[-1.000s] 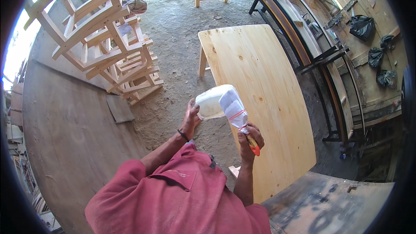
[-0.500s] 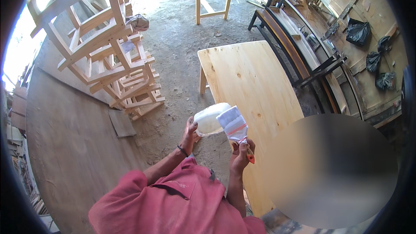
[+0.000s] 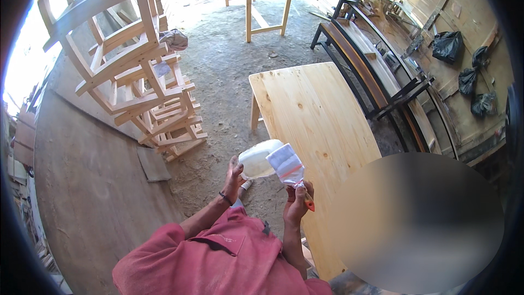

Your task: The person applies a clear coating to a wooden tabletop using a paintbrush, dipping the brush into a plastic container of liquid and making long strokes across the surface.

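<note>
My left hand (image 3: 233,179) grips the near-left side of a whitish, see-through plastic container (image 3: 258,159). A wide paintbrush (image 3: 286,165) is in my right hand (image 3: 298,203), its head covered by a clear plastic wrapper with a reddish band. The red end of its handle sticks out below my fingers. The brush head slants up and left, overlapping the container's right edge in the picture; whether they touch I cannot tell. Both hands are beside the left edge of a pale wooden tabletop (image 3: 319,114).
Stacked wooden frames (image 3: 136,49) stand at the left, beside a large brown board (image 3: 98,169). Dark metal-framed benches (image 3: 357,54) line the right side. Farther off is a small wooden frame (image 3: 267,15). A blurred oval hides the lower right.
The whole scene sits a little lower in the picture as the view tilts up. My hands, still holding the container and the brush, appear slightly farther left.
</note>
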Motion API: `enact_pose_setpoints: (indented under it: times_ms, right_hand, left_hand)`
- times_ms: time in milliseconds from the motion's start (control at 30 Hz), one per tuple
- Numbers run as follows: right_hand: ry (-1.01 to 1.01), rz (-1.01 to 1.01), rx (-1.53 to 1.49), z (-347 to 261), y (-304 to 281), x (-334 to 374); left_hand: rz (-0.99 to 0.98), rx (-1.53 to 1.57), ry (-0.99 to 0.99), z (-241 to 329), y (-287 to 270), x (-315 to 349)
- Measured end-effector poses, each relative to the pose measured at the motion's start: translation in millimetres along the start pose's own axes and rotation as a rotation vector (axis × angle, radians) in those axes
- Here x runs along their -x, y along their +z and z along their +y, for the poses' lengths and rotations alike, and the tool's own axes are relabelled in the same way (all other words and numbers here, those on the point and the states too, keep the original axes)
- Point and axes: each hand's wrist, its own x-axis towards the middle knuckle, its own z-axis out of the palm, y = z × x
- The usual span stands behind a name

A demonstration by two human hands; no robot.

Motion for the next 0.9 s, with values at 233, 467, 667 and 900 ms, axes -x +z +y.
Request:
enact_pose_setpoints:
  times_ms: [233, 467, 667, 900]
  right_hand:
    - [-0.272, -0.069, 0.606, -33, -5, -1]
    - [-0.566, -0.425, 0.909, -94, 20, -20]
    - [-0.710, -0.543, 0.964, -88, 17, -15]
    - [-0.741, -0.462, 0.926, -86, 14, -8]
  left_hand:
    - [0.046, -0.109, 0.052, -5, -6, -4]
    - [-0.019, -0.179, 0.017, -5, 9, -5]
    - [-0.067, -0.038, -0.044, -6, 21, -10]
    - [-0.097, -0.118, -0.045, -9, 25, -20]
